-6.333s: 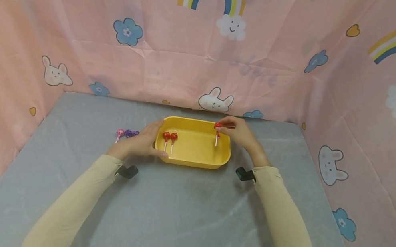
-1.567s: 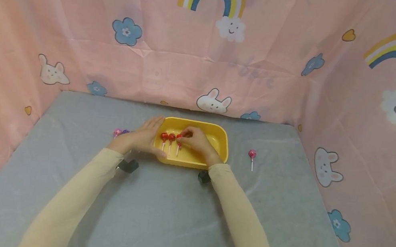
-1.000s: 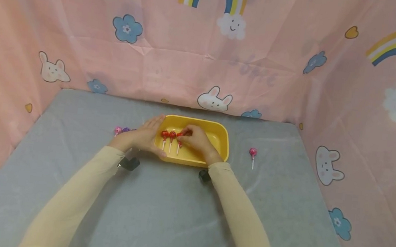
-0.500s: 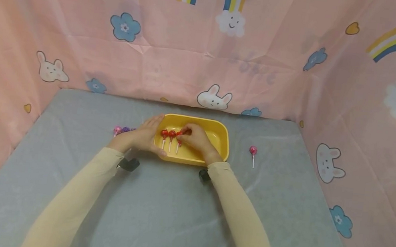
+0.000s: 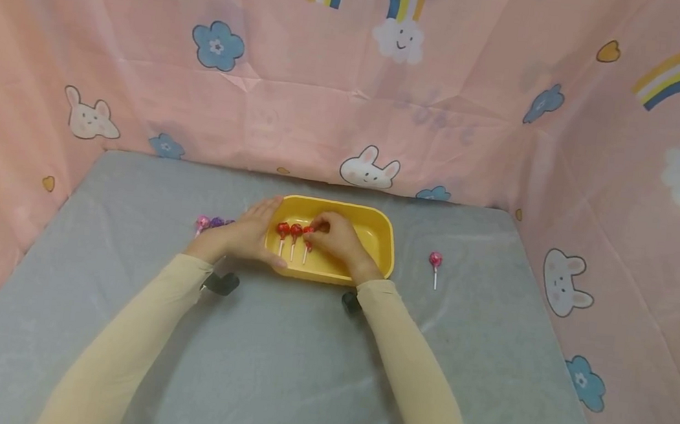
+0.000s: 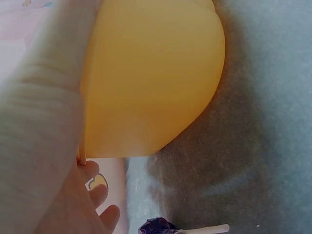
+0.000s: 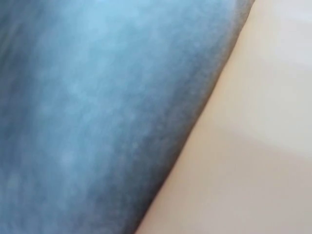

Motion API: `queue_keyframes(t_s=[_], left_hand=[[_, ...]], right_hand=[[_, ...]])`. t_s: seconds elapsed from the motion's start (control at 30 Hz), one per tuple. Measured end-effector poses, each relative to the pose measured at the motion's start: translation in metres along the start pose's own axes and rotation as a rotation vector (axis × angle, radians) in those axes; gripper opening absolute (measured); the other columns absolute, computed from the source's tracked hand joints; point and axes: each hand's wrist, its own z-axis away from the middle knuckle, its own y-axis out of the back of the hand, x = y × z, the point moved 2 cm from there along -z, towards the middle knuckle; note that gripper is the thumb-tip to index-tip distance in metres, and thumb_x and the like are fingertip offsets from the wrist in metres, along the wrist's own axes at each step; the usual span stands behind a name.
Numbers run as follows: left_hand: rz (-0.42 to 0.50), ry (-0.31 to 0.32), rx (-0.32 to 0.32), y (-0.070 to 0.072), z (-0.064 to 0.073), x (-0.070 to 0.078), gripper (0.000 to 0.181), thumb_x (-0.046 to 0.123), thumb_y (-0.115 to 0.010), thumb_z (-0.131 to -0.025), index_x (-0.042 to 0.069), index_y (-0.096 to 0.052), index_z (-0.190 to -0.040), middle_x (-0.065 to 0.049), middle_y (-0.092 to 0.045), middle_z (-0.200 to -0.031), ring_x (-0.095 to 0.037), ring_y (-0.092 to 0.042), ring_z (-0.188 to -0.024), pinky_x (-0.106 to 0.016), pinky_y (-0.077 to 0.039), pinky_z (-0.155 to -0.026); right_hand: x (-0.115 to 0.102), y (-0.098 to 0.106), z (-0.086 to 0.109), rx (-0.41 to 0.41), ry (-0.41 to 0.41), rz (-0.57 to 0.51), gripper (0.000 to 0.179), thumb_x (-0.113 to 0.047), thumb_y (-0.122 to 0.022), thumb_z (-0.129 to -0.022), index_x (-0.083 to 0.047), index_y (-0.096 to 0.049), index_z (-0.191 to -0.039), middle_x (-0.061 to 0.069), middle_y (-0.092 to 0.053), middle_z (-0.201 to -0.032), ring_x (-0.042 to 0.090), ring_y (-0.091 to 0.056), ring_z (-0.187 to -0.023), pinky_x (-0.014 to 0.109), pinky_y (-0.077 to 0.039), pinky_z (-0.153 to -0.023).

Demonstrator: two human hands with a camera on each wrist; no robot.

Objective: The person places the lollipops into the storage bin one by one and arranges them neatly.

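In the head view, a yellow plastic basin point(image 5: 367, 279) sits on the table with a row of red-wrapped lollipops inside its left half. The left one point(image 5: 283, 229) and the middle one point(image 5: 296, 230) lie side by side, sticks toward the front. My right hand point(image 5: 342, 241) reaches over the front rim and pinches the third red lollipop point(image 5: 305, 255) by its head, partly hiding it. My left hand point(image 5: 244, 231) rests against the basin's left end, its fingers fairly straight along the rim and its thumb near the front edge. Only blurred grey cloth and skin show in the right wrist view.
Left of the basin lie a pink lollipop point(image 5: 203, 222) and purple lollipops point(image 5: 217, 222), partly behind my left hand. Another pink lollipop point(image 5: 436, 259) lies alone on the right. A grey cloth point(image 5: 299, 360) covers the table. Patterned pink curtains point(image 5: 299, 125) stand behind and at the sides.
Since the earliest frame, my right hand has moved left, bringing a red lollipop beside the other two; a pink lollipop now shows on the right. Over the last second, the hands have barely moved.
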Motion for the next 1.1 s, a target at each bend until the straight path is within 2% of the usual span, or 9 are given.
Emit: queue_keyframes(t_s=[0.23,0.37,0.5,0.73,1.1], left_hand=[[0.016,0.019,0.008,0.0011,0.0047,-0.005,0.141,0.06,-0.084,-0.066,0.007,0.008,-0.158,-0.018,0.002,-0.168,-0.039,0.0,-0.155,-0.057,-0.01,-0.126],[0.023,0.007,0.015,0.0006,0.0023,-0.0087,0.141,0.063,-0.083,-0.065,0.009,0.007,-0.159,-0.017,0.0,-0.168,-0.038,-0.001,-0.156,-0.057,-0.01,-0.126],[0.014,-0.009,0.011,0.0,-0.0041,-0.0067,0.139,0.065,-0.082,-0.066,0.012,0.007,-0.159,-0.012,0.002,-0.169,-0.035,-0.001,-0.156,-0.056,-0.01,-0.127],[0.0,0.024,0.005,0.0019,0.0018,-0.0071,0.139,0.061,-0.083,-0.068,0.009,0.008,-0.159,-0.015,0.003,-0.168,-0.037,0.0,-0.156,-0.056,-0.008,-0.127],[0.005,0.016,0.0,0.0002,-0.0014,-0.0036,0.139,0.063,-0.082,-0.067,0.012,0.009,-0.159,-0.012,0.004,-0.169,-0.037,0.001,-0.156,-0.056,-0.009,-0.126]], right_hand=[[-0.0035,-0.0047,-0.0027,-0.019,-0.002,-0.022,0.028,-0.027,-0.076,-0.087,-0.009,-0.066,-0.106,0.007,-0.066,-0.103,0.022,-0.058,-0.095,0.034,-0.054,-0.091],[-0.0006,-0.0058,-0.0032,-0.013,-0.012,-0.024,0.029,-0.03,-0.076,-0.086,-0.012,-0.066,-0.107,0.004,-0.065,-0.105,0.022,-0.057,-0.097,0.035,-0.053,-0.093],[0.0042,-0.0018,-0.0026,0.008,-0.041,-0.02,0.029,-0.032,-0.077,-0.085,-0.015,-0.067,-0.106,0.003,-0.064,-0.105,0.022,-0.056,-0.099,0.036,-0.052,-0.094],[-0.0018,-0.0054,-0.0057,-0.012,-0.004,-0.024,0.031,-0.028,-0.077,-0.086,-0.008,-0.067,-0.107,0.007,-0.066,-0.104,0.022,-0.059,-0.095,0.033,-0.055,-0.088],[0.0017,-0.0017,-0.0044,-0.005,-0.02,-0.012,0.031,-0.028,-0.077,-0.086,-0.008,-0.066,-0.109,0.008,-0.066,-0.105,0.022,-0.059,-0.095,0.033,-0.055,-0.091]])
